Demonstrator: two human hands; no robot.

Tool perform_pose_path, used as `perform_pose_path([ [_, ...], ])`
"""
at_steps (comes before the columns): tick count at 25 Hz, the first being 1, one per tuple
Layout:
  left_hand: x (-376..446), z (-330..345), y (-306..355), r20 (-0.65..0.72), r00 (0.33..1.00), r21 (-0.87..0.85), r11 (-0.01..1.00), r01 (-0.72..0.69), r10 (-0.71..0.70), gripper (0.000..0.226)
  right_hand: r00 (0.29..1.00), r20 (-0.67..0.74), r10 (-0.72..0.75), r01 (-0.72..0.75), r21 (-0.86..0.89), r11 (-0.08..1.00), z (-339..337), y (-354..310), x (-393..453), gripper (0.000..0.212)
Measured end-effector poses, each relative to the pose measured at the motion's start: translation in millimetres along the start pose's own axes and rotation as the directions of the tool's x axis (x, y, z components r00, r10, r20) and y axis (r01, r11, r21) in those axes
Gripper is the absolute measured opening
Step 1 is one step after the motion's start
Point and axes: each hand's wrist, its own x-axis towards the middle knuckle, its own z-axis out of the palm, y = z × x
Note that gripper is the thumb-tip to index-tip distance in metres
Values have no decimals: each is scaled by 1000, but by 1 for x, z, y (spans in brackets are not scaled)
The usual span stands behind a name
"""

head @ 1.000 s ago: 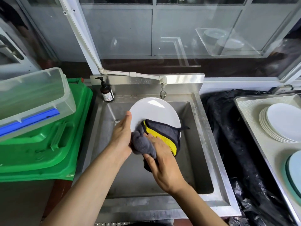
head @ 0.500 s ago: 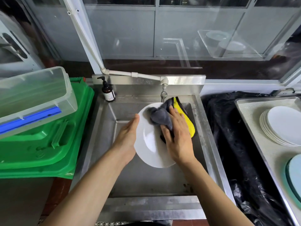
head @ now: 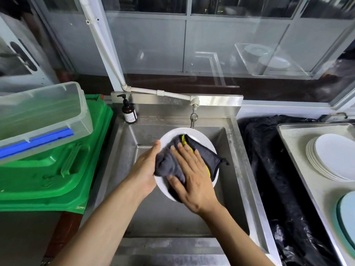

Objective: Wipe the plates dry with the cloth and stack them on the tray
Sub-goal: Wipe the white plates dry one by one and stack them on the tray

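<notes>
Over the steel sink (head: 242, 169) a white plate (head: 199, 137) is held tilted. My left hand (head: 144, 167) grips its left rim, thumb on the front edge. A grey and yellow cloth (head: 205, 152) lies across the plate's face, and my right hand (head: 192, 177) presses it flat with straight, spread fingers. At the right a metal tray (head: 299, 192) carries a stack of white plates (head: 334, 158) and a pale blue plate (head: 347, 217) at the frame edge.
A brown pump bottle (head: 129, 111) stands on the sink's back left corner, and a tap (head: 194, 114) hangs behind the plate. Green bins (head: 53, 169) with a clear plastic box (head: 40, 114) on top sit at the left. Black plastic sheet (head: 269, 169) covers the counter between sink and tray.
My right hand has swept the cloth from the plate's upper right down and leftward across its face. The plate has turned to face me more, with the left hand still on its rim.
</notes>
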Motion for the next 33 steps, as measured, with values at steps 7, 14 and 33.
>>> perform_pose_path([
  [7,-5,-2,1,30,999,-30,999,20,-19,40,997,50,-65,55,184,981,4,-9,-2,60],
  [14,-8,2,4,56,998,-44,999,2,0,43,999,52,0,-4,74,997,-14,-1,19,60],
  [33,-11,2,-1,-42,996,10,997,-82,82,28,999,-31,-17,17,-21,1000,-14,4,36,60],
])
